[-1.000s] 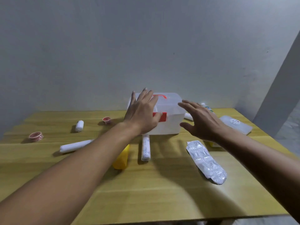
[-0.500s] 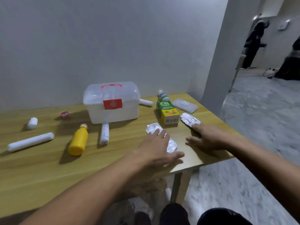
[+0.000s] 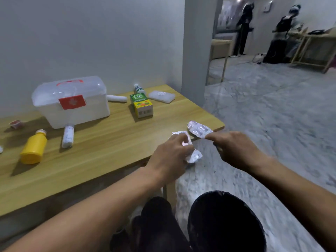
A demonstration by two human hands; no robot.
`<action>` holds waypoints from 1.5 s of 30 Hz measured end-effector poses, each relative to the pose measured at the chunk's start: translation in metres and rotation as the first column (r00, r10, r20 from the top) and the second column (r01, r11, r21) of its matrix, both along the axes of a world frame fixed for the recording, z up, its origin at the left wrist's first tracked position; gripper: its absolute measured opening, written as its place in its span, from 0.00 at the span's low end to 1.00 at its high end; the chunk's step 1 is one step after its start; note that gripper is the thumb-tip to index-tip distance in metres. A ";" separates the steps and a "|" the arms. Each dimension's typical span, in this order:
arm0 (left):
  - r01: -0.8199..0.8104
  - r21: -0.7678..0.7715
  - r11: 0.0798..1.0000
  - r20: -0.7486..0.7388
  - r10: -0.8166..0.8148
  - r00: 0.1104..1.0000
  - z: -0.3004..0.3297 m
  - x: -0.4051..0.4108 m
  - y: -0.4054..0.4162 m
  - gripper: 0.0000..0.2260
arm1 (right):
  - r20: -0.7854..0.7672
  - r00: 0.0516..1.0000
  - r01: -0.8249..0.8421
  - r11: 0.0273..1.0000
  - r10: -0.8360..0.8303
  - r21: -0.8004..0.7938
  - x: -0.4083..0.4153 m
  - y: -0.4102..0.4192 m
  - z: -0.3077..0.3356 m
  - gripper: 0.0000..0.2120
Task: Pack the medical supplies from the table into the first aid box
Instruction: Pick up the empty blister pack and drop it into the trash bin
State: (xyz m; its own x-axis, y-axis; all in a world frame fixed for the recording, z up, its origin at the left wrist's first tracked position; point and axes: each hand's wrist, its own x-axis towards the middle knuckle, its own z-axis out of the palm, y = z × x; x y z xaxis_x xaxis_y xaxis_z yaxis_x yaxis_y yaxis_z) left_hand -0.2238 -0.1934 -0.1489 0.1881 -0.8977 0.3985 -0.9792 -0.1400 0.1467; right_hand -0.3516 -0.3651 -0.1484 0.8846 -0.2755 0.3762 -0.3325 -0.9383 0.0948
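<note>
Centre-right of frame, off the worktop point(image 3: 109, 150) edge: left hand point(image 3: 170, 157) clamped on one foil blister strip point(image 3: 193, 157), right hand point(image 3: 236, 150) pinching another foil strip point(image 3: 199, 130) by its end, both probably light, crinkly, best gripped at edges.

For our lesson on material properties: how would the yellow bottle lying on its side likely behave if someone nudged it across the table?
The yellow bottle lies on its side and looks rounded, so it would probably roll rather than slide. It looks like plastic, so probably light and not fragile. The smooth wooden table offers little to stop it.

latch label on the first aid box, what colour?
Red, with a pale mark in the middle, on the white box's front label; head view.
</note>
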 end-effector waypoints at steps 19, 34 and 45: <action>0.104 0.470 0.876 -0.439 0.130 0.889 -0.151 -0.108 -0.077 0.10 | -0.345 0.809 0.568 0.481 -0.476 0.668 -0.130 -0.017 -0.191 0.15; 0.109 0.671 0.733 -0.303 0.138 0.943 -0.097 -0.051 -0.102 0.28 | -0.324 0.903 0.430 0.574 -0.283 0.697 -0.081 -0.035 -0.108 0.22; 0.149 0.630 0.762 -0.448 0.200 0.872 0.048 0.013 -0.047 0.30 | -0.282 0.960 0.172 0.796 -0.003 0.580 0.012 -0.004 0.048 0.24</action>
